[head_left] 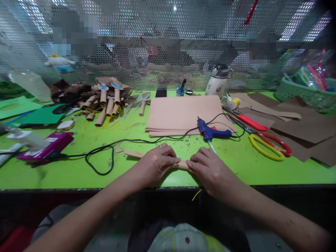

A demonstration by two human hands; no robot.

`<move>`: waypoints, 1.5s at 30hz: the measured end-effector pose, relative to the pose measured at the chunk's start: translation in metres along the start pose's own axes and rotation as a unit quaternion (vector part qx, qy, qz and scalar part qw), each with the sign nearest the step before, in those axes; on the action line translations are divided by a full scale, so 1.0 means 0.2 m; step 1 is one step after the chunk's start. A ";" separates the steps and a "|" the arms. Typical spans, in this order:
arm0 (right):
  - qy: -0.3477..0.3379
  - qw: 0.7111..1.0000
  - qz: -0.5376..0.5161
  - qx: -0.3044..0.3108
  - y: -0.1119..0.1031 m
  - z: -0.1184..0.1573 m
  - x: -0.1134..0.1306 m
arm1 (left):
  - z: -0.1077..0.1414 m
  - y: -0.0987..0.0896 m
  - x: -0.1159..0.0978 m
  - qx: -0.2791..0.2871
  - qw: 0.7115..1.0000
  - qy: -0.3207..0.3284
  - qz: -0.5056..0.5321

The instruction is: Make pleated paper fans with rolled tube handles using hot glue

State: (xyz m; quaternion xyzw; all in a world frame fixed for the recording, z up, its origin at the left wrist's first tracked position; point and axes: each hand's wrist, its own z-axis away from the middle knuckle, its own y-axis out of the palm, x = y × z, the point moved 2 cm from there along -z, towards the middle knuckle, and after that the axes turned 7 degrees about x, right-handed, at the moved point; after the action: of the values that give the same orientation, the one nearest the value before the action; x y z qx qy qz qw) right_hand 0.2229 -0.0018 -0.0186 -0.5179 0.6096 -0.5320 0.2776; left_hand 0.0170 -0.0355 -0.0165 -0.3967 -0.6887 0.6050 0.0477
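A narrow roll of tan paper (183,165) lies level near the table's front edge, mostly covered by fingers. My left hand (156,161) is closed on its left part, thumb and fingertips pressed together. On its right end my right hand (207,168) is closed too, fingers curled over the paper. A flat tan paper strip (133,154) sticks out to the left behind my left hand. Below my right hand hangs a short yellow string (196,195). Just beyond the hands, a blue glue gun (210,131) rests on a stack of tan paper sheets (181,112).
A black cord (136,140) loops across the green table (147,175) from a purple power strip (49,148). Red-and-yellow scissors (270,140) and brown paper (296,119) lie right. Finished paper rolls (110,101) are heaped back left. A bottle (217,82) stands behind.
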 end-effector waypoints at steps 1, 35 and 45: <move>0.000 1.000 -0.003 0.001 0.00 0.00 0.00 | 0.00 0.00 0.00 0.002 1.000 -0.002 0.001; -0.046 0.990 0.127 -0.049 0.07 -0.03 0.01 | 0.01 0.00 0.01 0.030 0.999 -0.008 -0.015; -0.044 0.985 0.133 -0.104 0.14 -0.04 -0.03 | 0.01 0.00 0.03 0.055 0.997 -0.049 0.016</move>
State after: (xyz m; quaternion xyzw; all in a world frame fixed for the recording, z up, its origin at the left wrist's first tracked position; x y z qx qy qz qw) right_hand 0.2077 0.0037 -0.0432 -0.4813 0.7121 -0.4007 0.3173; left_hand 0.0132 -0.0336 -0.0196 -0.3744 -0.6495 0.6613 0.0258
